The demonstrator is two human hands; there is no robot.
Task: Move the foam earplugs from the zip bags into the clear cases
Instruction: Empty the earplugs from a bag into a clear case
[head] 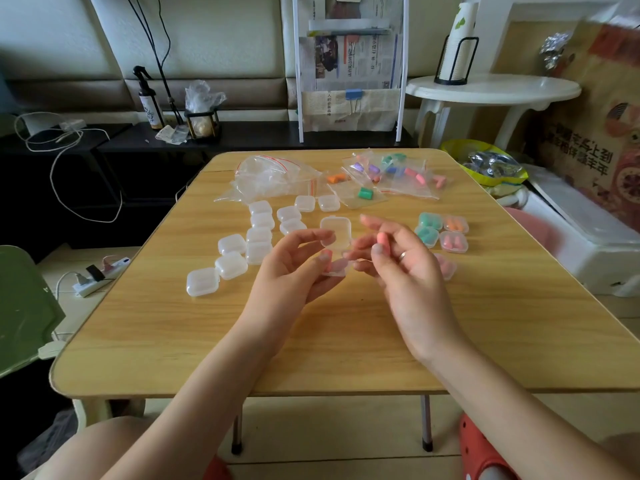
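1 head-worn wide-angle view, forward and down over the wooden table (346, 341), close above both hands.

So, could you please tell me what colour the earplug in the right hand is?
Pink; the earplug shows best in the head view.

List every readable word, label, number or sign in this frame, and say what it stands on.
"人的必备": folded newspaper in the rack, read roughly; the rest of its print is too small.
Printed bag on the right: large Chinese characters, inverted and blurred, not reliably readable.
Spray bottle label: too small to read.
Clear cases and zip bags: no text visible.
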